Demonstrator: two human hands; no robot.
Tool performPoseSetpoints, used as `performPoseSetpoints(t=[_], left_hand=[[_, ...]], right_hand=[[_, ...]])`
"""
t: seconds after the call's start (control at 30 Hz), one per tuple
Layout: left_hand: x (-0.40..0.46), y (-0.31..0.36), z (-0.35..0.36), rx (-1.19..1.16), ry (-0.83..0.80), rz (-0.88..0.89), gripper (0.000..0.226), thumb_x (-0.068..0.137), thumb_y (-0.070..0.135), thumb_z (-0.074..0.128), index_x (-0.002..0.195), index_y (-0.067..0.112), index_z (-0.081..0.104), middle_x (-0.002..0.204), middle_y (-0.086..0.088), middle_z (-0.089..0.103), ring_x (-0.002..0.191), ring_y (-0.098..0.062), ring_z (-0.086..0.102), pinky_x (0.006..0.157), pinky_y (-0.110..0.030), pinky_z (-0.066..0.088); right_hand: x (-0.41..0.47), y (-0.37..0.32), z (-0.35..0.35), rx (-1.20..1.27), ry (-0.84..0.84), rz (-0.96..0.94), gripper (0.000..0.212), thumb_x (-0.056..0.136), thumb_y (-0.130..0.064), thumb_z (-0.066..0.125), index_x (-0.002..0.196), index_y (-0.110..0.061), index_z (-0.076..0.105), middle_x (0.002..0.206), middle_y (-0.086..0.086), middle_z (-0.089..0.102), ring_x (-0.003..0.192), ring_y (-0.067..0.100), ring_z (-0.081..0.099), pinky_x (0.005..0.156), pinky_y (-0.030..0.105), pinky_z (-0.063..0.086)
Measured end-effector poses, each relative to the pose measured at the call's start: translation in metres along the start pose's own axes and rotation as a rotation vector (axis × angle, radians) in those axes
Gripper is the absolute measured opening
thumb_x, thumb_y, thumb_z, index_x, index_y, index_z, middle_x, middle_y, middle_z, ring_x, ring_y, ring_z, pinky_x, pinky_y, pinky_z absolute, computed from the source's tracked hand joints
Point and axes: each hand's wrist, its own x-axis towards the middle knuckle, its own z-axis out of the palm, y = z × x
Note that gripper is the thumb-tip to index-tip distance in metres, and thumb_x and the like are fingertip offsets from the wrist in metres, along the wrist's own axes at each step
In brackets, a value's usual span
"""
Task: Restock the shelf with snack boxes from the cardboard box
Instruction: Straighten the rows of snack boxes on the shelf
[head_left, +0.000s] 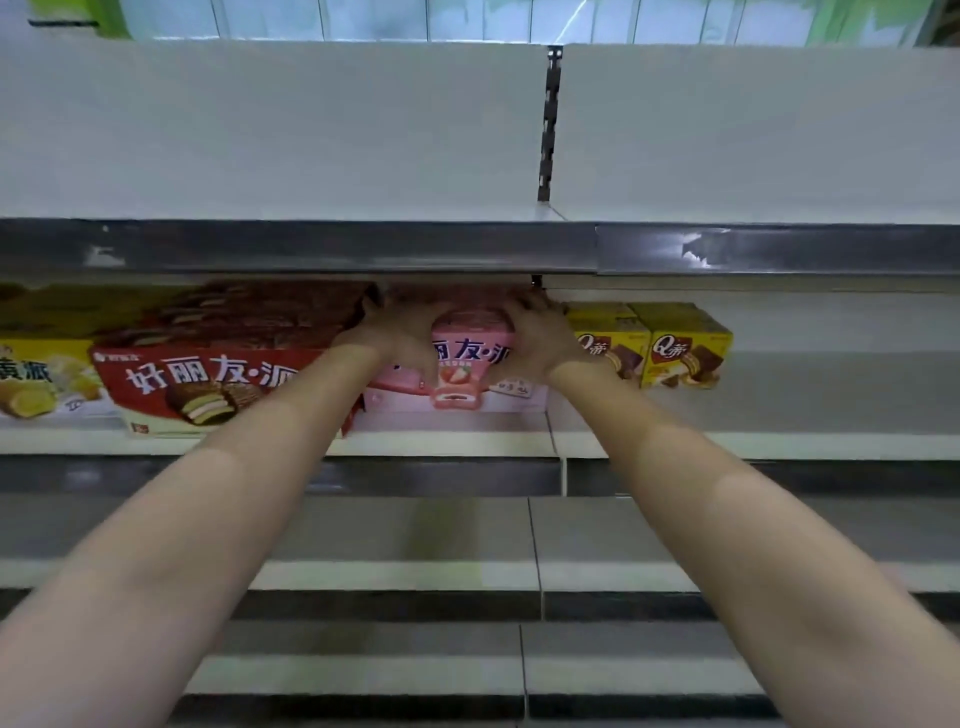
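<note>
My left hand (395, 332) and right hand (535, 338) clamp a pink strawberry pie box (467, 358) from both ends, long axis running left-right, printed front facing me, on the white shelf (452, 441) between the red chocolate pie box (218, 379) and yellow Q-cake boxes (685, 348). My fingertips are hidden beneath the upper shelf's metal edge (311, 247).

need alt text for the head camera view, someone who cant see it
Both hands, left hand and right hand, grip a pink snack box on a shop shelf. A red snack box stands to its left, two yellow snack boxes to its right.
</note>
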Motion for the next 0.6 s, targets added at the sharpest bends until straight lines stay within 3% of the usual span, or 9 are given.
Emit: performPoseSetpoints(t=[0.07, 0.1, 0.17, 0.2, 0.27, 0.33, 0.37, 0.47, 0.6], left_hand=[[-0.001, 0.001, 0.003, 0.049, -0.012, 0.016, 0.125, 0.048, 0.04, 0.087, 0.152, 0.043, 0.018, 0.16, -0.003, 0.026, 0.146, -0.038, 0.018, 0.114, -0.068, 0.004], [-0.003, 0.001, 0.002, 0.052, -0.019, 0.034, 0.125, 0.048, 0.042, 0.085, 0.153, 0.041, 0.017, 0.16, -0.005, 0.028, 0.146, -0.038, 0.022, 0.115, -0.065, 0.009], [-0.004, 0.004, -0.003, -0.04, -0.041, 0.107, 0.111, 0.061, 0.036, 0.081, 0.154, 0.032, 0.021, 0.153, -0.004, 0.039, 0.137, -0.031, 0.038, 0.113, -0.046, 0.029], [-0.005, 0.008, -0.006, -0.135, -0.028, 0.172, 0.099, 0.068, 0.028, 0.078, 0.153, 0.029, 0.027, 0.145, -0.001, 0.047, 0.128, -0.024, 0.047, 0.104, -0.034, 0.038], [-0.012, 0.028, -0.015, -0.344, 0.029, 0.347, 0.074, 0.077, 0.01, 0.072, 0.144, 0.023, 0.045, 0.132, 0.004, 0.057, 0.112, -0.013, 0.055, 0.088, -0.018, 0.044], [-0.019, 0.054, -0.02, -0.544, 0.086, 0.486, 0.052, 0.082, 0.001, 0.068, 0.131, 0.013, 0.058, 0.125, 0.001, 0.062, 0.109, -0.003, 0.058, 0.087, -0.008, 0.043], [-0.021, 0.069, -0.019, -0.589, 0.112, 0.549, 0.046, 0.083, 0.0, 0.067, 0.128, 0.01, 0.06, 0.124, -0.001, 0.063, 0.109, -0.002, 0.059, 0.092, -0.01, 0.043], [-0.017, 0.114, -0.009, -0.461, 0.158, 0.616, 0.051, 0.082, 0.017, 0.069, 0.132, 0.01, 0.059, 0.131, -0.011, 0.06, 0.12, -0.021, 0.056, 0.103, -0.028, 0.043], [-0.001, 0.159, -0.001, -0.239, 0.14, 0.572, 0.049, 0.088, 0.025, 0.064, 0.134, 0.016, 0.053, 0.139, -0.012, 0.054, 0.124, -0.03, 0.052, 0.101, -0.038, 0.045]], right_hand=[[-0.004, 0.0, -0.002, 0.063, 0.004, 0.017, 0.108, 0.058, -0.057, 0.088, 0.148, -0.021, 0.041, 0.154, 0.016, 0.034, 0.142, 0.039, 0.027, 0.118, 0.045, 0.024], [-0.005, -0.001, -0.006, 0.082, 0.006, 0.025, 0.102, 0.062, -0.062, 0.083, 0.147, -0.021, 0.043, 0.153, 0.016, 0.035, 0.141, 0.038, 0.029, 0.118, 0.044, 0.026], [-0.01, -0.001, -0.015, 0.131, 0.017, 0.063, 0.091, 0.071, -0.076, 0.062, 0.141, -0.019, 0.051, 0.147, 0.016, 0.044, 0.135, 0.036, 0.039, 0.113, 0.04, 0.034], [-0.014, -0.001, -0.02, 0.166, 0.038, 0.094, 0.082, 0.08, -0.074, 0.054, 0.139, -0.017, 0.053, 0.141, 0.016, 0.05, 0.131, 0.034, 0.044, 0.109, 0.034, 0.036], [-0.025, 0.006, -0.022, 0.128, 0.08, 0.142, 0.055, 0.099, -0.054, 0.045, 0.135, -0.013, 0.056, 0.132, 0.016, 0.056, 0.123, 0.03, 0.051, 0.097, 0.025, 0.037], [-0.031, 0.021, -0.021, 0.151, 0.145, 0.199, 0.049, 0.103, -0.046, 0.039, 0.132, -0.013, 0.06, 0.129, 0.018, 0.058, 0.122, 0.032, 0.053, 0.1, 0.031, 0.039], [-0.036, 0.028, -0.024, 0.172, 0.144, 0.241, 0.046, 0.101, -0.043, 0.041, 0.13, -0.014, 0.062, 0.128, 0.016, 0.06, 0.121, 0.032, 0.054, 0.101, 0.034, 0.041], [-0.05, 0.046, -0.032, 0.053, 0.06, 0.302, 0.04, 0.091, -0.021, 0.062, 0.129, -0.011, 0.061, 0.132, 0.016, 0.06, 0.123, 0.032, 0.054, 0.1, 0.034, 0.039], [-0.06, 0.084, -0.037, 0.031, 0.077, 0.354, 0.039, 0.085, -0.024, 0.067, 0.122, -0.012, 0.064, 0.122, 0.014, 0.066, 0.114, 0.031, 0.06, 0.098, 0.036, 0.047]])
